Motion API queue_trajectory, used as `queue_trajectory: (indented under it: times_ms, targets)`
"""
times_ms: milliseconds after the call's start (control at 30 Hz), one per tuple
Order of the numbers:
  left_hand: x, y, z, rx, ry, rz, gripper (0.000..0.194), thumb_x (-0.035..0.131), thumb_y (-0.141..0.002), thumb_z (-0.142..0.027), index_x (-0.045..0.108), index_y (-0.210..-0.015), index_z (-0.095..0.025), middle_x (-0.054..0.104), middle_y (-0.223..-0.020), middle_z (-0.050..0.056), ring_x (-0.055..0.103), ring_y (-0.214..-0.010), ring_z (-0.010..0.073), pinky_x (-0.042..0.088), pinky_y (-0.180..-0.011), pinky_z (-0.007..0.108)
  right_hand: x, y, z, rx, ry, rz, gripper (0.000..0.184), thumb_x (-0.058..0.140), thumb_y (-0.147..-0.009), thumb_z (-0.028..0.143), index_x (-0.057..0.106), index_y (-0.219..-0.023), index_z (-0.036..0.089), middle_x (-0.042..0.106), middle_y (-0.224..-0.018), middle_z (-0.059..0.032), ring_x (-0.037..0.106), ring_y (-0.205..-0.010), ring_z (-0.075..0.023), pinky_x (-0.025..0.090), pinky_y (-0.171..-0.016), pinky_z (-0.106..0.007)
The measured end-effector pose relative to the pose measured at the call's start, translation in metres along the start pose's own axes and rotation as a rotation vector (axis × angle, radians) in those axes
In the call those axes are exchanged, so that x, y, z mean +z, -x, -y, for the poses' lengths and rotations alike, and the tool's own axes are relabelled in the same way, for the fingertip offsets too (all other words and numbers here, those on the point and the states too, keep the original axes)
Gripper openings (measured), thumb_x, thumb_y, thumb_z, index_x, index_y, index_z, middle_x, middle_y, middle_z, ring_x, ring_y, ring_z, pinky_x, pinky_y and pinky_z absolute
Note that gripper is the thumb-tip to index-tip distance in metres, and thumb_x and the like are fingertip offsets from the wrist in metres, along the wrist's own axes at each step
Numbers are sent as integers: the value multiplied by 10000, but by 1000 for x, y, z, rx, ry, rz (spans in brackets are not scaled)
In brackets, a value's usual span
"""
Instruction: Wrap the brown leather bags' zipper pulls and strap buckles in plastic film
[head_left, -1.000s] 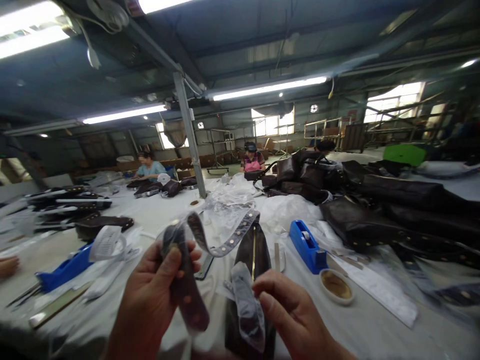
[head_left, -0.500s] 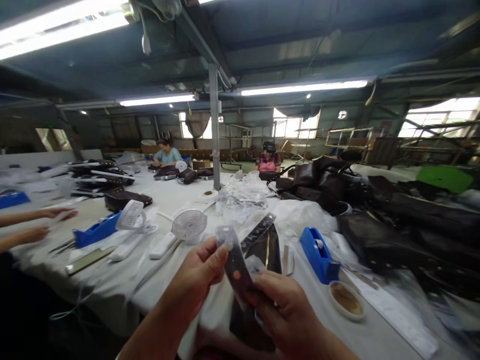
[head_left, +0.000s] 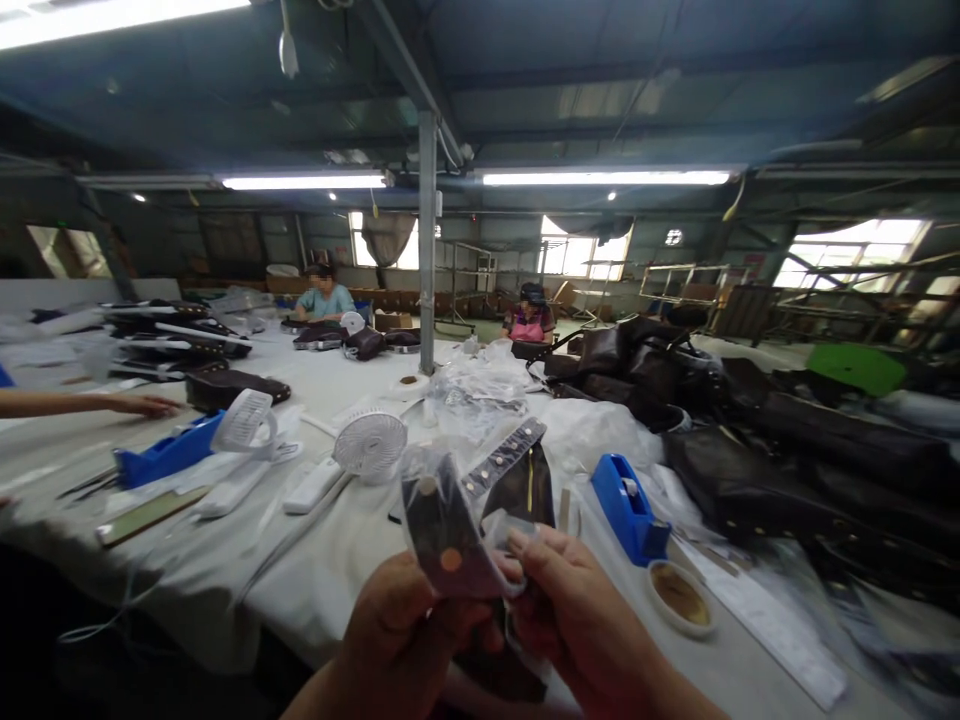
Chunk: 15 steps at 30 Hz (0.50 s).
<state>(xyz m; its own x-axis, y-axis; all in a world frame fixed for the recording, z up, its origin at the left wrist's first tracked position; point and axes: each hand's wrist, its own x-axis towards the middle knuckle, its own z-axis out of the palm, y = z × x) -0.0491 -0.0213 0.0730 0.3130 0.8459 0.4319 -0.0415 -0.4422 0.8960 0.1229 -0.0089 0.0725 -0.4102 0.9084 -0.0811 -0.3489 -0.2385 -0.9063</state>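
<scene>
White-covered table (head_left: 322, 540) is extending toward twelve o'clock; at six o'clock, left hand (head_left: 397, 615) is clamping a studded strap (head_left: 439, 525), right hand (head_left: 577, 595) is apparently pinching plastic wrap (head_left: 498, 527).

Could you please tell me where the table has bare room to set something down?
Bare cloth shows between the left hand and the grey cable, and beyond the round white fan, short of the dark bags left of the post. It is crowded on the right with the blue tape dispenser and heaped bags, and mid-table with clear plastic.
</scene>
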Motion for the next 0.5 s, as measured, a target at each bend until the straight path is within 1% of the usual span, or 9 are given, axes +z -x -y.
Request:
queue_trajectory:
  times_ms: [33, 67, 100, 200, 267, 333, 400, 467, 500]
  targets:
    - [-1, 1, 3, -33, 26, 18, 251, 614, -925, -369, 792, -1027, -224, 722, -677, 84, 661, -576, 199, 509, -540, 289, 1, -3, 2, -12, 20, -34, 449, 660, -828, 597, 465, -738, 204, 375, -540, 94, 184, -409, -39, 115, -393, -193]
    - [-1, 2, 5, -73, 66, -11, 263, 633, -911, -399, 791, -1023, -221, 719, -692, 84, 641, -569, 187, 505, -541, 284, 1, -5, 3, -45, 85, -67, 425, 672, -830, 566, 470, -741, 202, 378, -546, 92, 200, -421, -43, 132, -399, -191]
    - [-2, 2, 7, -118, 108, -70, 271, 661, -889, -428, 795, -995, -217, 708, -690, 76, 607, -546, 164, 488, -523, 268, 0, -7, 5, -96, 188, -101, 397, 659, -847, 540, 493, -747, 193, 403, -564, 80, 243, -443, -52, 174, -410, -190]
    - [-4, -2, 9, -201, 154, -207, 268, 737, -826, -453, 790, -836, -190, 616, -585, 19, 451, -466, 86, 386, -450, 203, -7, -11, 6, -310, 611, -166, 331, 544, -944, 455, 582, -783, 168, 551, -678, 6, 449, -593, -111, 353, -529, -215]
    - [-4, -7, 8, -198, 106, -213, 227, 752, -822, -404, 775, -785, -181, 543, -527, -14, 409, -463, 72, 362, -447, 187, -13, -14, 3, -460, 879, -142, 272, 463, -989, 354, 636, -881, 173, 639, -792, -33, 548, -706, -151, 419, -634, -244]
    - [-3, -13, 6, -197, 71, -197, 169, 756, -820, -350, 774, -816, -182, 566, -566, -11, 435, -478, 76, 380, -456, 186, -19, -17, 0, -611, 1142, -102, 230, 437, -979, 237, 655, -1038, 191, 667, -830, -42, 577, -710, -159, 422, -646, -251]
    - [-3, -20, 4, -213, 77, -189, 141, 757, -810, -312, 774, -847, -177, 623, -636, 8, 470, -482, 77, 392, -451, 188, -24, -20, -2, -760, 1429, -118, 299, 465, -922, 141, 641, -1157, 198, 647, -768, -32, 548, -634, -155, 385, -587, -251]
    - [-2, -25, 3, -251, 124, -175, 132, 765, -793, -289, 763, -836, -164, 659, -672, 20, 504, -478, 76, 411, -455, 184, -27, -22, -1, -894, 1666, -154, 348, 494, -869, 100, 637, -1177, 175, 612, -714, -31, 506, -588, -166, 342, -545, -272]
    - [-3, -28, 3, -282, 161, -166, 137, 780, -775, -282, 750, -823, -158, 670, -677, 21, 522, -476, 77, 424, -459, 182, -28, -22, 1, -955, 1743, -158, 337, 501, -862, 101, 641, -1162, 160, 607, -713, -39, 499, -594, -176, 335, -544, -287]
